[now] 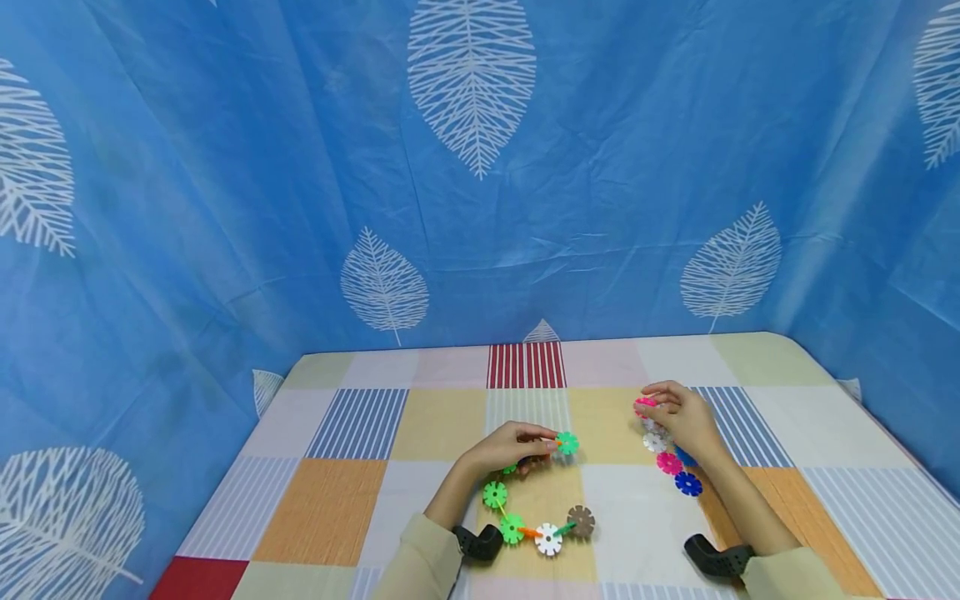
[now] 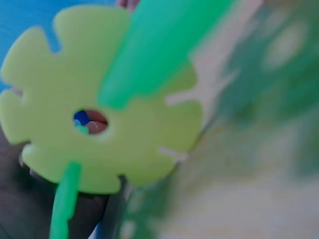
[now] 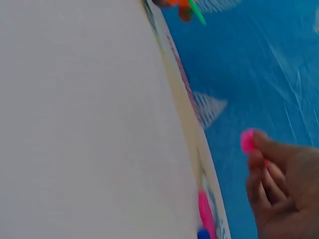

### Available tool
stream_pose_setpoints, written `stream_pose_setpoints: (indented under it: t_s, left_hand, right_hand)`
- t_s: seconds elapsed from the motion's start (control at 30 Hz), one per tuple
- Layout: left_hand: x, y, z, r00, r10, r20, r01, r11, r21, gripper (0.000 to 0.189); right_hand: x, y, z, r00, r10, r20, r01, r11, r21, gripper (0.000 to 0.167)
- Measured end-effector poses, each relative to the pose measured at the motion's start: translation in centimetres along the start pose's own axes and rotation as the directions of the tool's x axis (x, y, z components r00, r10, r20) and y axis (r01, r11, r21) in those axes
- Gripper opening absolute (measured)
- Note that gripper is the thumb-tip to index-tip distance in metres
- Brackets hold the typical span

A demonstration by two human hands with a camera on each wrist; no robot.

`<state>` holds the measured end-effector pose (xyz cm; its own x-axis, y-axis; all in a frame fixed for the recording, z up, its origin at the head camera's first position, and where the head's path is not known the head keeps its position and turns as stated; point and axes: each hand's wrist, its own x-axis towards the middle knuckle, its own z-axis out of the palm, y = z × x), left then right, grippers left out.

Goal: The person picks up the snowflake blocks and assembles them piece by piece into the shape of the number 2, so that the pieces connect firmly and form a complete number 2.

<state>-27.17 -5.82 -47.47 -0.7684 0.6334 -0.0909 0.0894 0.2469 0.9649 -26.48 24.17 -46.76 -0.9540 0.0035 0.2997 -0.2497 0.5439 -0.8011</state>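
My left hand [image 1: 506, 448] pinches one end of a curved chain of notched plastic discs, by a dark disc partly hidden under the fingers. A green disc [image 1: 567, 442] juts out past its fingertips. From there the chain bends round through light green discs [image 1: 495, 494] and a white disc [image 1: 548, 540] to a brown disc [image 1: 581, 522]. A pale green disc [image 2: 55, 94] fills much of the left wrist view. Farther right, my right hand [image 1: 692, 425] pinches a pink disc [image 1: 644, 407] between thumb and fingers, seen edge-on in the right wrist view.
Beneath and beside the right hand lie a white disc [image 1: 654, 442], another pink disc [image 1: 670, 463] and a dark blue disc [image 1: 687, 483]. A checked cloth [image 1: 322, 517] covers the table. Blue leaf-print curtains [image 1: 600, 167] hang behind it and at both sides.
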Motion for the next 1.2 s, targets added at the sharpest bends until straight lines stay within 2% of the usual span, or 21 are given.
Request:
stream_pose_setpoints:
  t_s: [0.03,0.1,0.17,0.23,0.43,0.77,0.9,1.03,1.13,1.2]
  left_hand:
    - [0.0,0.0,0.0,1.000,0.003,-0.004,-0.003,1.000,0.001,0.033]
    - [0.1,0.0,0.0,1.000,0.011,-0.013,-0.011,1.000,-0.002,0.032]
    - [0.2,0.0,0.1,1.000,0.018,-0.021,-0.019,1.000,-0.007,0.031]
    - [0.2,0.0,0.1,0.999,0.024,-0.028,-0.025,1.000,-0.011,0.030]
    - [0.3,-0.1,0.1,0.999,0.026,-0.032,-0.026,0.999,-0.021,0.029]
    - [0.1,-0.2,0.0,1.000,0.029,0.002,-0.029,1.000,0.001,0.029]
    - [-0.1,0.1,0.0,1.000,0.018,0.002,-0.018,1.000,-0.003,0.029]
    - [-0.2,0.2,0.2,1.000,0.017,-0.014,-0.017,1.000,-0.001,0.028]
    - [-0.1,0.1,0.4,0.999,0.019,-0.033,-0.019,1.000,0.010,0.026]
    - [-0.1,0.1,0.5,0.999,0.024,-0.046,-0.023,1.000,0.017,0.026]
  right_hand:
    - [0.0,-0.4,0.6,0.998,-0.032,0.058,0.028,0.997,0.071,0.023]
    - [-0.1,-1.3,1.7,0.981,-0.096,0.169,0.061,0.978,0.198,0.020]
    - [-0.3,-1.9,2.8,0.958,-0.154,0.243,0.090,0.963,0.255,0.015]
    - [-0.5,-2.3,3.5,0.939,-0.206,0.277,0.121,0.948,0.296,0.012]
    - [-1.0,-2.5,4.7,0.908,-0.298,0.294,0.182,0.914,0.362,0.009]
    - [-1.7,-2.4,6.2,0.906,-0.337,0.258,0.186,0.862,0.471,0.006]
    - [-1.8,-2.5,6.5,0.905,-0.334,0.262,0.183,0.863,0.470,0.005]
    - [-1.5,-2.5,6.2,0.909,-0.313,0.275,0.182,0.892,0.414,0.006]
    - [-1.0,-2.4,5.1,0.914,-0.301,0.273,0.216,0.929,0.301,0.015]
    - [-0.7,-2.0,3.9,0.931,-0.285,0.226,0.251,0.953,0.169,0.021]
